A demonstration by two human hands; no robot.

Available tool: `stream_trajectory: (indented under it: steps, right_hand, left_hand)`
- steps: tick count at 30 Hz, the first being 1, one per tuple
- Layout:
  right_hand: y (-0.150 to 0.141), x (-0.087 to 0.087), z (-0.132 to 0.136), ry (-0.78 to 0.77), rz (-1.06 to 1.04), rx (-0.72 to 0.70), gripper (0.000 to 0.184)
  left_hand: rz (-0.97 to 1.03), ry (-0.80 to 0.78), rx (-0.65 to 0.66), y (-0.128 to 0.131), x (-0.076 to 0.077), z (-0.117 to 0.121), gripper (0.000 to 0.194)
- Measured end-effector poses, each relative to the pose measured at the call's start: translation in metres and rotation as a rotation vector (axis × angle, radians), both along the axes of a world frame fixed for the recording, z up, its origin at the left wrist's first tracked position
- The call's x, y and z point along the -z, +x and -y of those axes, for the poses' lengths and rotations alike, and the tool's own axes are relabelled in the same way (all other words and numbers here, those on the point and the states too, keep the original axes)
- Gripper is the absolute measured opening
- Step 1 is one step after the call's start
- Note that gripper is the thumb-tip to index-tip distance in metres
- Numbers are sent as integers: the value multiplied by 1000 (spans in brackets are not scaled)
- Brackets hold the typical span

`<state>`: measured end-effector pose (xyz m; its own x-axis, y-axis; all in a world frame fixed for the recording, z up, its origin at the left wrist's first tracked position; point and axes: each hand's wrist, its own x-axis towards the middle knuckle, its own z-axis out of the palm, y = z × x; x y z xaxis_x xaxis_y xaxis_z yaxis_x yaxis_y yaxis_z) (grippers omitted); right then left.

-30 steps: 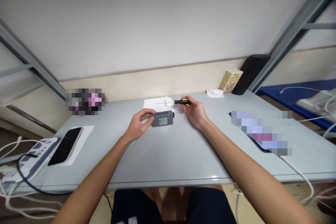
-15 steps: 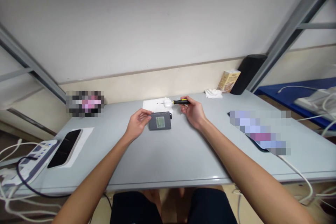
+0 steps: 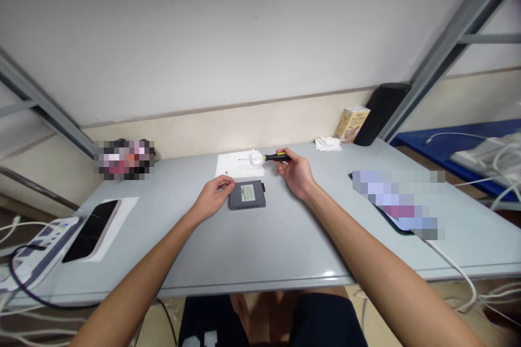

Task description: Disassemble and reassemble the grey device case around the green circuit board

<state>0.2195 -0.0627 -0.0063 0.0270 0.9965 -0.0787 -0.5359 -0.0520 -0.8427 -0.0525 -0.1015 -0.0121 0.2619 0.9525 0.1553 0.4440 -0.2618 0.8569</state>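
A flat dark grey electronics box (image 3: 255,198) with a pale label lies on the desk, a row of vent holes on its near edge and a small black tab at its right. The fingers of my left hand (image 3: 212,196) are closed at its far left corner. In my right hand (image 3: 299,173) is a screwdriver (image 3: 278,157) with a black and yellow handle. Its thin shaft points left, above a white sheet of paper (image 3: 230,162) and a white round object (image 3: 256,159). A tiny dark piece (image 3: 226,172) rests on the paper.
A phone (image 3: 93,230) lies at the left beside a white power strip (image 3: 44,246). Blurred-out items sit at the back left and on a device (image 3: 401,227) at the right. Crumpled tissue (image 3: 328,143), a yellow carton (image 3: 352,123) and a black cylinder (image 3: 381,114) stand at the back right.
The box has tipped from a raised tilt to lying flatter, so its near vented edge now shows. The tiny dark piece has come into sight. My right hand still holds the screwdriver.
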Motion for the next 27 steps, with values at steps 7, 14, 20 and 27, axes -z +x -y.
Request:
stream_trajectory:
  steps: [7, 14, 20, 27]
  right_hand:
    - [4, 0, -2, -7, -14, 15, 25]
    - [6, 4, -5, 10, 53, 41, 30]
    - [-3, 7, -1, 69, 298, 108, 36]
    - [-22, 3, 16, 229, 644, 14, 40]
  left_hand:
    - [-238, 82, 273, -13, -25, 12, 62]
    - [-343, 152, 350, -17, -37, 16, 47]
    - [-320, 82, 236, -17, -39, 14, 36]
    - [-190, 20, 74, -6, -32, 15, 57]
